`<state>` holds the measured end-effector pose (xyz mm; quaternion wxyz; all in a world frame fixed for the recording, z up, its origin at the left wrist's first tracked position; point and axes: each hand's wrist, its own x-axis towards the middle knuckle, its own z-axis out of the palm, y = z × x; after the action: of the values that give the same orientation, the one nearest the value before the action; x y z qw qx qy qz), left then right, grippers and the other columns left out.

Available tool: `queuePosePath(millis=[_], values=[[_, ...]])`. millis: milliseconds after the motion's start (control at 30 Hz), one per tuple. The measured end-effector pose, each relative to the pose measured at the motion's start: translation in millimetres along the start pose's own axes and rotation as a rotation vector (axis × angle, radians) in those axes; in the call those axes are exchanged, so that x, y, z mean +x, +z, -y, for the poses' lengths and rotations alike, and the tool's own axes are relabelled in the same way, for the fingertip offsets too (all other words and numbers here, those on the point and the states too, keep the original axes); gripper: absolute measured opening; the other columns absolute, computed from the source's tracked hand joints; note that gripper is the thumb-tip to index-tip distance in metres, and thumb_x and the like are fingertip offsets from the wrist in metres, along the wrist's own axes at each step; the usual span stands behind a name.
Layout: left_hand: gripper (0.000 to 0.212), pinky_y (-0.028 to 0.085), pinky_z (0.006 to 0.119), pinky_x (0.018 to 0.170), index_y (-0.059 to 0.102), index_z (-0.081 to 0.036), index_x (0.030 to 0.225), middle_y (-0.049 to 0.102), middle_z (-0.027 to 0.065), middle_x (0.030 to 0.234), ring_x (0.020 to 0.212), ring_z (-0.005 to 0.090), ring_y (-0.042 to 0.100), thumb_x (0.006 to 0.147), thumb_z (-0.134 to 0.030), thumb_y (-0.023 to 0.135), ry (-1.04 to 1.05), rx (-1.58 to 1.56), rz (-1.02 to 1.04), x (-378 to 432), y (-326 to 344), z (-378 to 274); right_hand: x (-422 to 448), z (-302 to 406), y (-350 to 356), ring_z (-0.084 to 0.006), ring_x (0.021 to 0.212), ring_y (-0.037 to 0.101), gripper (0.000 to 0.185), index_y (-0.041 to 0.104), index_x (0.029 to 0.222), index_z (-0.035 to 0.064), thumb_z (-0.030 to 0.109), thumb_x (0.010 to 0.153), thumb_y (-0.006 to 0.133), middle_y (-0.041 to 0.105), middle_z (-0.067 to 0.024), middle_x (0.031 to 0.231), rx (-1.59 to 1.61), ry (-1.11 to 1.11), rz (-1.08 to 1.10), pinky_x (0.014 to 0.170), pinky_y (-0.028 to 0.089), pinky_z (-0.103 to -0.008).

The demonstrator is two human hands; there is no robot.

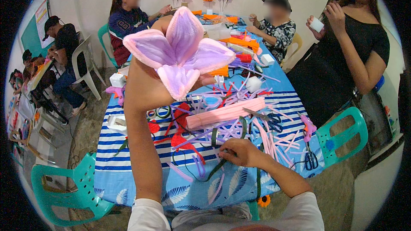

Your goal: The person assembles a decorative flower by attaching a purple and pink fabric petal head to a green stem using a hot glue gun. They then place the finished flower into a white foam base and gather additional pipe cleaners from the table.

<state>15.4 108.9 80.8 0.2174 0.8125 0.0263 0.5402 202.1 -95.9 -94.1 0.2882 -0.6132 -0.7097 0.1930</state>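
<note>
A four-petalled flower of fuzzy pipe cleaners (179, 65), lilac inside with pink edges, is held up close to the camera. My left hand (146, 88) grips it from behind and below; most of those fingers and any stem are hidden. Low over the table, my right hand (242, 153) has its fingers closed on a dark green strip (216, 170), which trails towards the table's near side. Beyond that hand lies a bundle of pink pipe cleaners (226, 112), with scissors (265, 118) resting at its right end. Loose lilac pipe cleaners (200, 166) lie around.
The table wears a blue patterned cloth (112, 170). Pink glue guns lie at the right edge (309, 128) and left edge (117, 93). More scissors (310, 158) lie at right. White foam blocks (267, 59) stand farther back. Several people work around; green chairs (345, 138) flank the table.
</note>
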Motion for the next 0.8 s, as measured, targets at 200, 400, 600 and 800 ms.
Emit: queuePosePath(millis=[200,400,600,800], values=[[0.090,0.047,0.033,0.087,0.044,-0.002,0.119,0.053,0.0081,0.112,0.100,0.0176,0.055,0.048,-0.023,0.094,0.042,-0.018,0.039,2,4,-4,-2,-3,-1,-0.0203,0.065,0.060,0.020,0.066,0.095,0.0038,0.021,0.084,0.068,0.063,-0.0109,0.083,-0.047,-0.009,0.005,0.059,0.048,-0.0311],[0.091,0.046,0.036,0.090,0.044,-0.001,0.121,0.054,0.0095,0.113,0.102,0.0209,0.056,0.049,-0.025,0.094,-0.008,0.164,-0.078,-12,-2,23,-1,-1,-2,-0.0224,0.066,0.061,0.021,0.065,0.093,0.0034,0.021,0.084,0.068,0.062,-0.0115,0.083,-0.048,0.009,0.010,0.059,0.049,-0.0326],[0.088,0.046,0.035,0.089,0.045,-0.002,0.119,0.054,0.0089,0.112,0.101,0.0204,0.056,0.049,-0.025,0.094,0.012,0.158,-0.068,-9,-2,16,-1,-2,0,-0.0225,0.065,0.060,0.022,0.065,0.095,0.0051,0.024,0.084,0.067,0.062,-0.0116,0.083,-0.019,-0.002,0.019,0.060,0.048,-0.0327],[0.085,0.046,0.035,0.088,0.046,-0.002,0.118,0.054,0.0084,0.111,0.100,0.0199,0.056,0.050,-0.024,0.093,0.044,0.164,-0.045,-2,0,15,0,-7,-1,-0.0330,0.083,0.061,0.029,0.063,0.088,0.0064,0.034,0.090,0.055,0.062,-0.0142,0.085,-0.027,0.047,0.065,0.072,0.049,-0.0424]])
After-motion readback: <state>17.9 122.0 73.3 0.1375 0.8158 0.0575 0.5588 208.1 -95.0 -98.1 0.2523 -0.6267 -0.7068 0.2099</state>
